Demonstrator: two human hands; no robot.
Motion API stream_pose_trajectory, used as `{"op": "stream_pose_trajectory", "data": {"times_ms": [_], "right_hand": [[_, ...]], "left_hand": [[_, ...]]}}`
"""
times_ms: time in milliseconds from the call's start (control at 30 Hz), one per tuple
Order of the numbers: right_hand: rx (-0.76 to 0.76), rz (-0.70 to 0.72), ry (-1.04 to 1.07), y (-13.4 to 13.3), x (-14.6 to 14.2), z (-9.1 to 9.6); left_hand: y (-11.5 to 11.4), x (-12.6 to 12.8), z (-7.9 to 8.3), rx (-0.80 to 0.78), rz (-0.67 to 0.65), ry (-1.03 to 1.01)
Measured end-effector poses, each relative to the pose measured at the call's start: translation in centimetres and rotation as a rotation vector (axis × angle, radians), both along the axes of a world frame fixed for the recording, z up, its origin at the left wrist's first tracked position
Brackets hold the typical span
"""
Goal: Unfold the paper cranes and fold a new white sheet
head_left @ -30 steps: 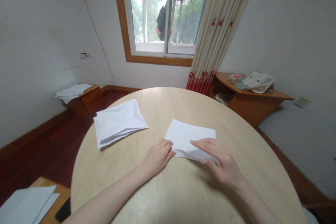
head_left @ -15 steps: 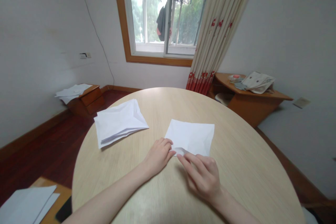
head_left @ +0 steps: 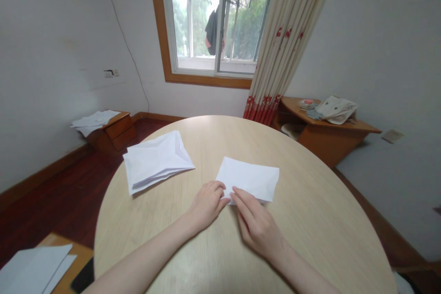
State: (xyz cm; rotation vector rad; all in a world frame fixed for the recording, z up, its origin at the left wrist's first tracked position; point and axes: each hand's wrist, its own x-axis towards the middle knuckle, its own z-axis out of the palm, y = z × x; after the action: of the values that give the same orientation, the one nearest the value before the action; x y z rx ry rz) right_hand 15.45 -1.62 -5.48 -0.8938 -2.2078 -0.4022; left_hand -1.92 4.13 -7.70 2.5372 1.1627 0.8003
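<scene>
In the head view, a folded white paper (head_left: 253, 175) lies near the middle of a round wooden table (head_left: 317, 220). The person's left hand (head_left: 208, 204) rests on the tabletop with bent fingers at the paper's near left corner; whether it pinches the corner or only presses it cannot be told. The right hand (head_left: 258, 227) lays straight, close-set fingertips on the same near edge, just beside the left thumb; its thumb is partly hidden, so its grip cannot be told either. To the left, apart from both hands, sits a pile of folded papers (head_left: 156, 158). Loose sheets (head_left: 32, 264) lie at lower left, beyond the table.
</scene>
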Motion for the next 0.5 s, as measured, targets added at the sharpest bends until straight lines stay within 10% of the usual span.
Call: {"op": "stream_pose_trajectory", "data": {"times_ms": [500], "right_hand": [[-0.146, -0.484, -0.168, 1.6, 1.6, -0.1]], "left_hand": [[-1.4, 0.5, 1.3, -0.001, -0.078, 0.107]]}}
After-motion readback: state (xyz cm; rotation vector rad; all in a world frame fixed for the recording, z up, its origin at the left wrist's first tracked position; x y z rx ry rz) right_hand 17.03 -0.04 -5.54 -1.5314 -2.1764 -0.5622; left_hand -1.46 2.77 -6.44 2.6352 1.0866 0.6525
